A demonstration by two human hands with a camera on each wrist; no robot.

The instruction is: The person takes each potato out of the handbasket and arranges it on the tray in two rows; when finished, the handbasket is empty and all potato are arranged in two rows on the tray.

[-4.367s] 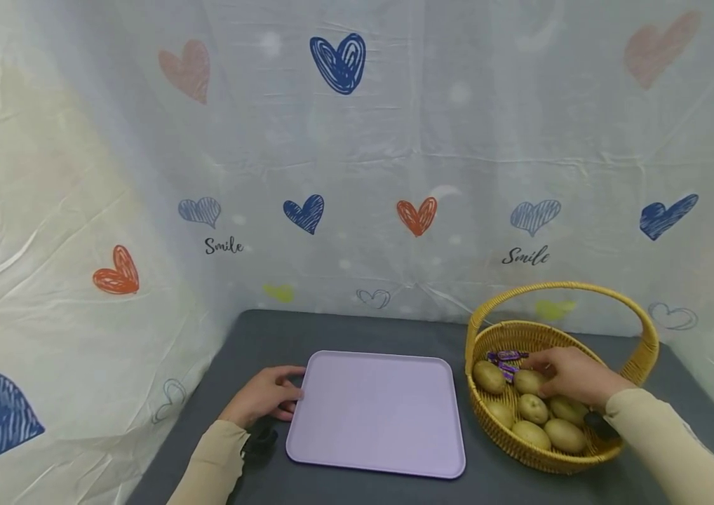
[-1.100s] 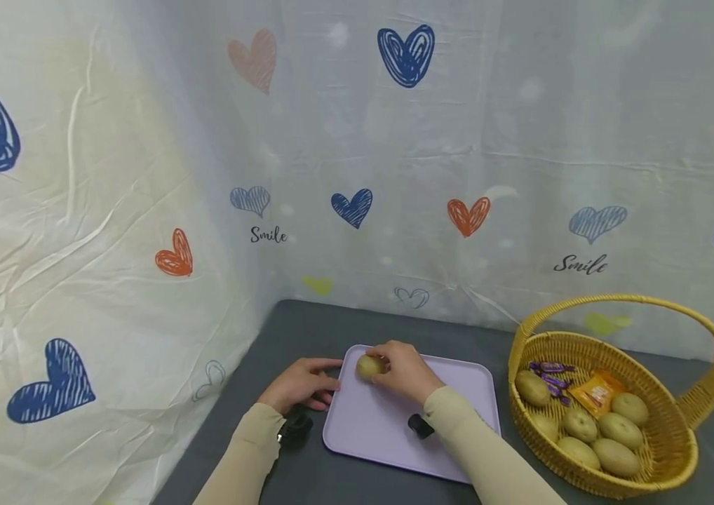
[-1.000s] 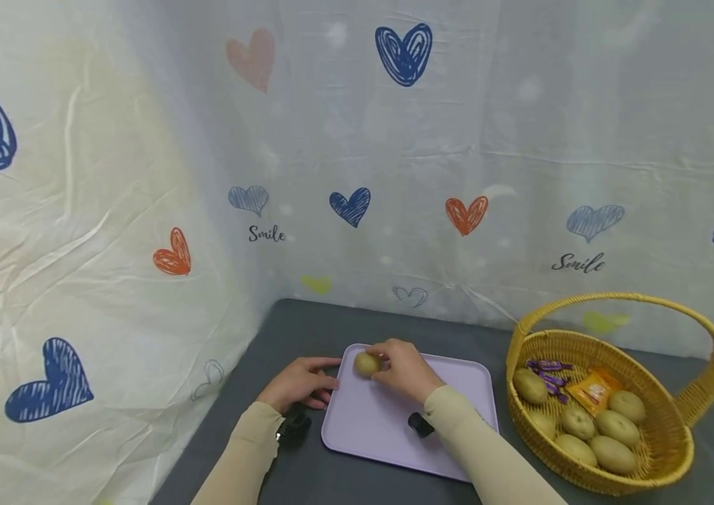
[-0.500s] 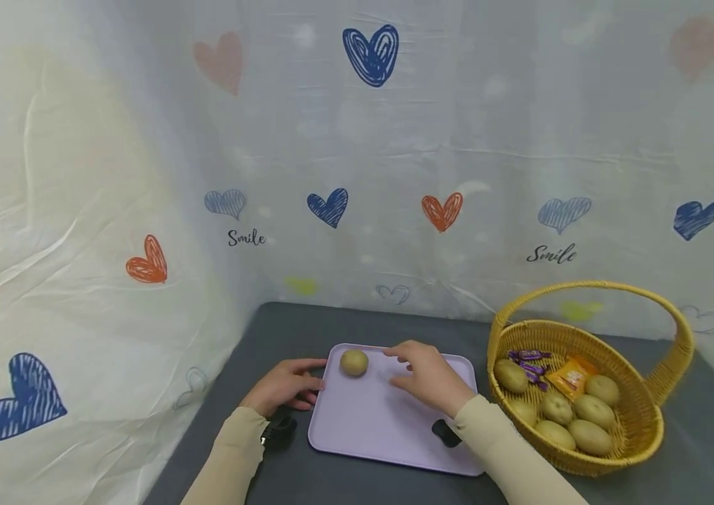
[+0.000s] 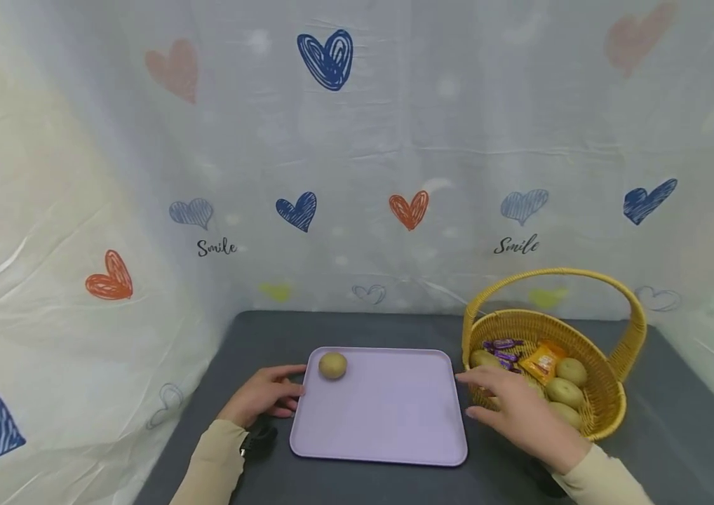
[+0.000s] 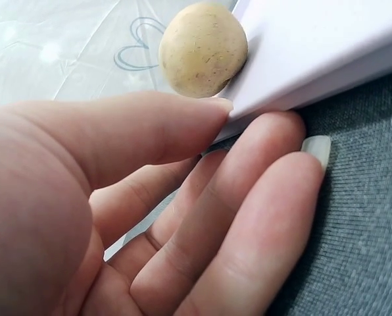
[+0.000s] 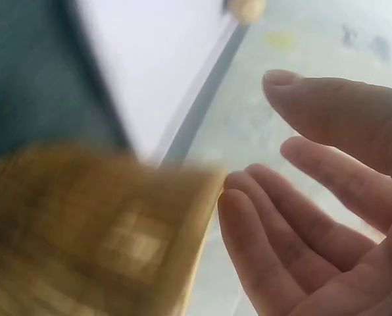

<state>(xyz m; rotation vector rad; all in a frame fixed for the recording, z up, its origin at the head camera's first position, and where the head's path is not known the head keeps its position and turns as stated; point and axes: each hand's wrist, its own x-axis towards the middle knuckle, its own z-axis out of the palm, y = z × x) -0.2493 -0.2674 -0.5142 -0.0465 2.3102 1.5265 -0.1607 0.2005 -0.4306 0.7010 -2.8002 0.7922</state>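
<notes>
One potato sits at the far left corner of a lilac tray. My left hand rests beside the tray's left edge; in the left wrist view the thumb tip and fingertips touch the rim. My right hand is above the left rim of a yellow wicker basket, fingers spread and holding nothing. Inside the basket are several potatoes, purple-wrapped candies and an orange packet. The right hand covers part of the basket and its potatoes.
The basket's tall arched handle rises over its contents. Tray and basket stand side by side on a dark grey table. A white curtain printed with hearts hangs behind and to the left.
My right hand brought a potato from the basket to the tray's far left corner, let it go and moved back right to the basket. The left hand stays by the tray.
</notes>
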